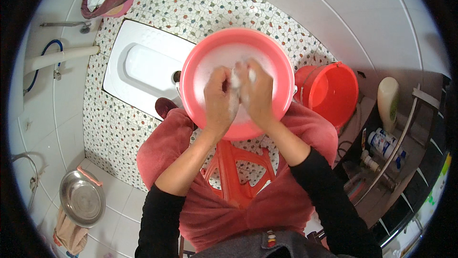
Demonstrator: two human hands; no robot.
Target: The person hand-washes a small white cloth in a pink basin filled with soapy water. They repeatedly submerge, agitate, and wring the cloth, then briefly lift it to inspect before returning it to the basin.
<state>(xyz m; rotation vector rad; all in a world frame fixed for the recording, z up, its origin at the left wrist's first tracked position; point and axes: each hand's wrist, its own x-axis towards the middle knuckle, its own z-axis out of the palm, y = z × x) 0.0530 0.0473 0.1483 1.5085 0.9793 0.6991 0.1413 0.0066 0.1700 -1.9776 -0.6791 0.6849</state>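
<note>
Over the pink plastic basin (236, 134), both hands are close together and covered with white suds. My left hand (222, 93) is curled, its fingertips against a white sudsy thing (234, 79), possibly cloth, between the hands. My right hand (256, 91) bends its fingers around the other side of it, with white showing between the fingers. Motion blur hides the fingertips and the exact shape of the thing. Foamy, whitish water (214, 55) fills the basin. The basin stands in front of my knees, above a red plastic stool (229, 172).
A red bucket (332, 93) lies tilted right of the basin. Left is a white squat toilet (150, 61); beyond it stands a lined pink bin (121, 7). Bottles (387, 104) stand on a dark shelf at right. A metal basin (84, 197) leans at lower left.
</note>
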